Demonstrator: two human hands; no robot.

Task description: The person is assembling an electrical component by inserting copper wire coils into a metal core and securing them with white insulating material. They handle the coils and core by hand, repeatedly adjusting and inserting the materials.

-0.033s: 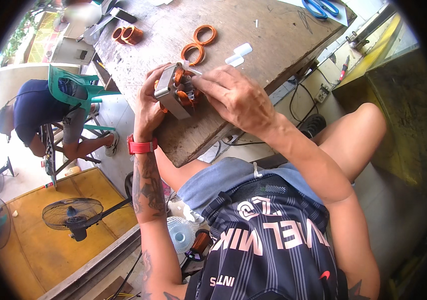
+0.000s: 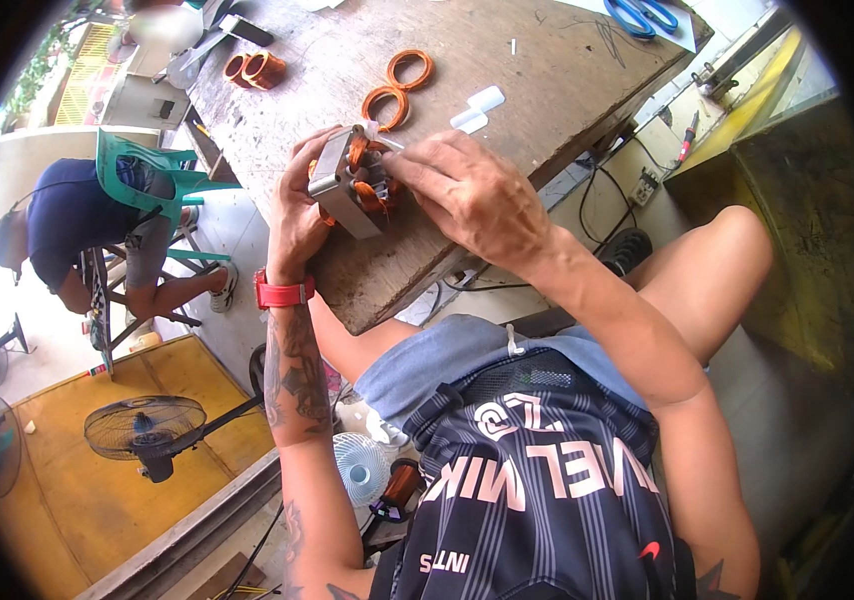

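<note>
Left grip (image 2: 299,215) clasping the steel core (image 2: 349,209), right grip (image 2: 477,195) pinching a white strip (image 2: 392,143), a hasty push could scrape copper windings (image 2: 368,198).

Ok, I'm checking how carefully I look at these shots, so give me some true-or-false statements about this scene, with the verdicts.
1. The left hand grips a metal core wound with copper. True.
2. The red wristwatch is on the right wrist. False: the red wristwatch is on the left wrist.
3. Two flat copper rings lie on the wooden table. True.
4. The white flat pieces lie to the left of those rings. False: the white flat pieces lie to their right.
5. The fingertips of the right hand are at the wound side of the core. True.
</note>
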